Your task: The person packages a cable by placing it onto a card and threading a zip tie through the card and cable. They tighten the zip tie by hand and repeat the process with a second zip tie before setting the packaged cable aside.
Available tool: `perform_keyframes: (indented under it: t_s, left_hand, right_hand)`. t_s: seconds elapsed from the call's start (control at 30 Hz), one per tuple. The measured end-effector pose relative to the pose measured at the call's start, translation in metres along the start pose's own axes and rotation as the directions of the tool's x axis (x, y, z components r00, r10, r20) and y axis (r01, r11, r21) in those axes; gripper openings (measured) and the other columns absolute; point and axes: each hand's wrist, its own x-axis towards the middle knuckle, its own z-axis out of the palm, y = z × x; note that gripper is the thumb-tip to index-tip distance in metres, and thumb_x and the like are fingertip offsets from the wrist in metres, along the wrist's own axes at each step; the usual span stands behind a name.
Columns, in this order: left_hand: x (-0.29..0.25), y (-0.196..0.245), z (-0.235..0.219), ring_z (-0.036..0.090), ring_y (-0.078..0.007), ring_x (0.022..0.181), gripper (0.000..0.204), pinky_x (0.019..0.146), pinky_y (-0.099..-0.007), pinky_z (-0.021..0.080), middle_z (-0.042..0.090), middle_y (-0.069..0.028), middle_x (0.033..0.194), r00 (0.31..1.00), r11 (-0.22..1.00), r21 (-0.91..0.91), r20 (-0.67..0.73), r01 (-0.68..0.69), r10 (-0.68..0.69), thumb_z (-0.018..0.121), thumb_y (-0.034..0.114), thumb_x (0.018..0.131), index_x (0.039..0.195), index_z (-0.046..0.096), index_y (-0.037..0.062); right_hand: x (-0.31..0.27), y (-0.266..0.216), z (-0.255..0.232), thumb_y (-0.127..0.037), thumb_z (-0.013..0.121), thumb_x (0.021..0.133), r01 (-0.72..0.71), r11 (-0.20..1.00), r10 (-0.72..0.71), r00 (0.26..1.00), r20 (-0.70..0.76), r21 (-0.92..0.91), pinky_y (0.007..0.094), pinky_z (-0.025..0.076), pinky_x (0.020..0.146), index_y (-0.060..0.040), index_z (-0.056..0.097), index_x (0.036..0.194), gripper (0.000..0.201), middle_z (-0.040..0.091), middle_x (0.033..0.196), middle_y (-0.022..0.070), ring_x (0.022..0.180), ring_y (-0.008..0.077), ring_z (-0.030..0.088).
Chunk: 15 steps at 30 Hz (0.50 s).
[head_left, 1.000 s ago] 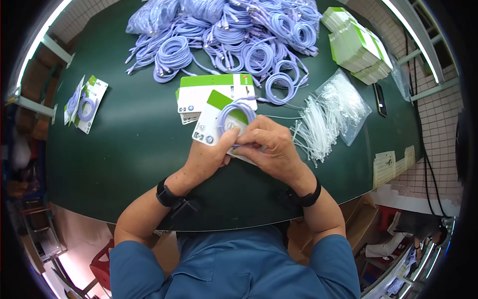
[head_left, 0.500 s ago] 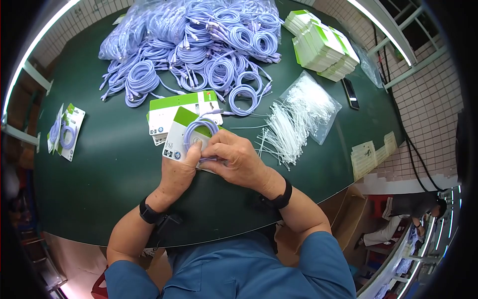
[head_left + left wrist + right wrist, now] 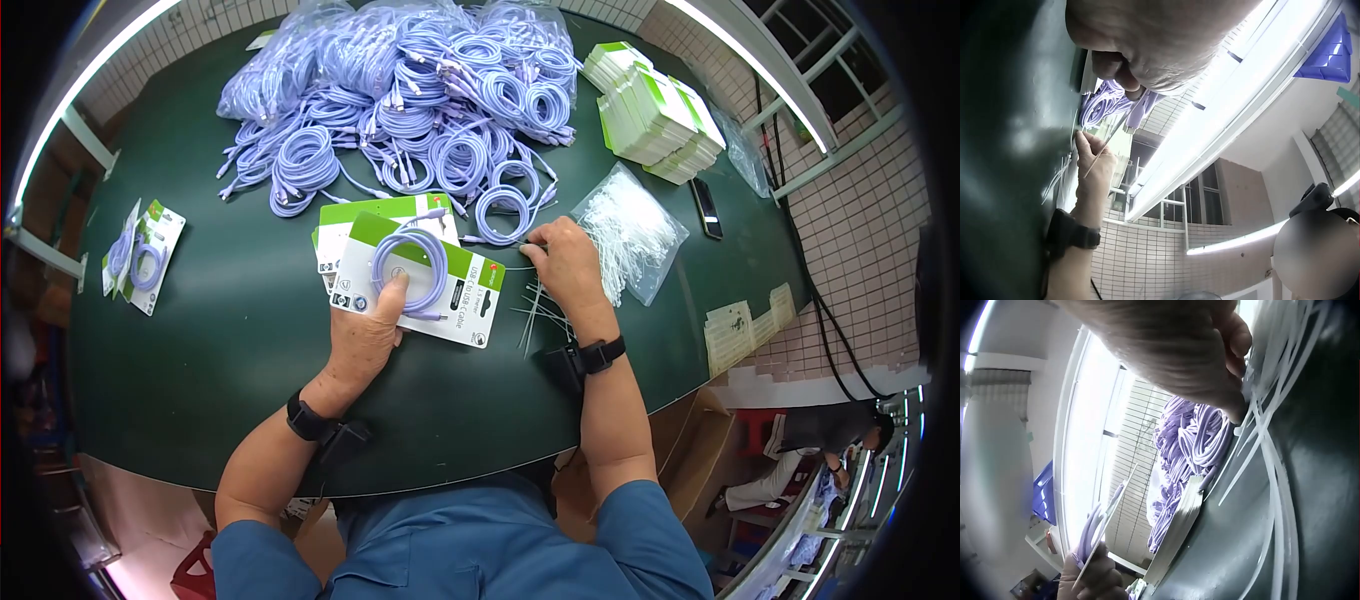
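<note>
My left hand [image 3: 362,338] holds a white and green packaging card [image 3: 470,318], its thumb on the front. On the card lies a coiled lilac USB-C cable [image 3: 440,262], under the thumb at its left side; in the right wrist view the card [image 3: 1100,540] shows edge-on. My right hand [image 3: 572,268] reaches over the table right of the card, thumb and forefinger pinching a thin cable tie at the near edge of a heap of white cable ties [image 3: 615,240]. In the right wrist view the fingertips sit right at a tie's small head [image 3: 1238,430].
Behind the held card lies a stack of similar cards [image 3: 345,212]. A big pile of coiled lilac cables [image 3: 400,125] covers the far side. Carded cables [image 3: 150,262] stand at left. Bundled cards [image 3: 655,115] and a phone [image 3: 705,208] lie at right.
My right hand has left the card and cable and moved right to the cable ties. The left hand still holds the card, whose right part now shows. The head view has shifted.
</note>
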Motion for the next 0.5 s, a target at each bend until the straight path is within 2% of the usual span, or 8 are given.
perform_keyframes:
  t_s: [0.17, 0.3, 0.33, 0.37, 0.4, 0.43, 0.5]
  left_hand:
    - [0.000, -0.001, -0.002, 0.057, -0.0059, 0.056, 0.028, 0.040, -0.0216, 0.039, 0.067, -0.0052, 0.091, 1.000, 1.000, -0.007, -0.018, -0.015, 0.015, 0.067, 0.016, 0.106, 0.128, 0.056, 0.0020]
    - [0.000, -0.004, -0.009, 0.059, -0.0121, 0.057, 0.032, 0.043, -0.0258, 0.044, 0.066, -0.0076, 0.096, 0.999, 0.998, -0.060, -0.040, 0.005, -0.007, 0.075, 0.010, 0.099, 0.126, 0.059, 0.0007]
    - [0.005, -0.022, -0.023, 0.060, -0.0150, 0.057, 0.032, 0.044, -0.0272, 0.045, 0.066, -0.0082, 0.093, 0.952, 0.915, 0.272, 0.021, -0.299, 0.305, 0.076, 0.009, 0.096, 0.123, 0.062, 0.0004]
    - [0.009, -0.034, -0.033, 0.061, -0.0179, 0.056, 0.032, 0.045, -0.0286, 0.046, 0.066, -0.0087, 0.090, 0.817, 0.640, 0.539, 0.179, -0.548, 0.548, 0.078, 0.008, 0.092, 0.120, 0.065, 0.0001]
    - [0.013, -0.047, -0.042, 0.062, -0.0208, 0.056, 0.031, 0.046, -0.0300, 0.047, 0.066, -0.0093, 0.087, 0.621, 0.231, 0.684, 0.401, -0.692, 0.674, 0.080, 0.006, 0.089, 0.117, 0.068, -0.0002]
    - [0.012, -0.033, -0.035, 0.062, -0.0208, 0.056, 0.031, 0.046, -0.0300, 0.047, 0.066, -0.0093, 0.087, 0.618, 0.227, 0.683, 0.405, -0.695, 0.674, 0.080, 0.006, 0.089, 0.117, 0.068, -0.0002]
    - [0.004, -0.004, -0.023, 0.062, -0.0237, 0.056, 0.032, 0.048, -0.0318, 0.049, 0.064, -0.0081, 0.080, 0.562, 0.329, 0.506, 0.424, -0.797, 0.710, 0.081, 0.005, 0.082, 0.112, 0.073, -0.0004]
  right_hand:
    - [0.003, -0.003, 0.004, -0.015, 0.082, 0.089, 0.042, 0.999, -0.042, 0.999, -0.002, 0.024, 0.0435, 0.057, 0.078, -0.0036, 0.075, 0.093, 0.014, 0.070, 0.094, 0.0149, 0.087, 0.0350, 0.070]
    - [0.001, -0.012, -0.014, -0.008, 0.080, 0.091, 0.115, 0.987, -0.106, 0.991, -0.080, 0.113, 0.0412, 0.057, 0.075, -0.0017, 0.070, 0.092, 0.012, 0.068, 0.095, 0.0152, 0.083, 0.0335, 0.069]
    - [0.002, -0.018, -0.019, -0.005, 0.079, 0.091, 0.129, 0.970, -0.098, 0.983, -0.153, 0.206, 0.0398, 0.058, 0.074, -0.0017, 0.069, 0.092, 0.010, 0.068, 0.095, 0.0141, 0.082, 0.0318, 0.069]
    - [0.002, -0.025, -0.025, -0.002, 0.078, 0.091, 0.146, 0.944, -0.081, 0.971, -0.224, 0.295, 0.0385, 0.058, 0.074, -0.0016, 0.069, 0.093, 0.010, 0.068, 0.095, 0.0129, 0.082, 0.0301, 0.070]
    - [0.002, -0.031, -0.029, 0.000, 0.078, 0.091, 0.168, 0.910, -0.055, 0.955, -0.292, 0.379, 0.0371, 0.058, 0.073, -0.0016, 0.068, 0.093, 0.010, 0.068, 0.094, 0.0118, 0.082, 0.0283, 0.070]
    - [0.001, -0.036, -0.033, 0.000, 0.078, 0.091, 0.168, 0.910, -0.052, 0.954, -0.297, 0.380, 0.0371, 0.058, 0.073, -0.0016, 0.068, 0.093, 0.010, 0.068, 0.094, 0.0118, 0.082, 0.0283, 0.070]
    - [-0.002, -0.046, -0.037, 0.005, 0.077, 0.091, 0.193, 0.767, -0.014, 0.958, -0.286, 0.611, 0.0331, 0.058, 0.073, -0.0024, 0.068, 0.096, 0.013, 0.068, 0.094, 0.0093, 0.083, 0.0241, 0.070]
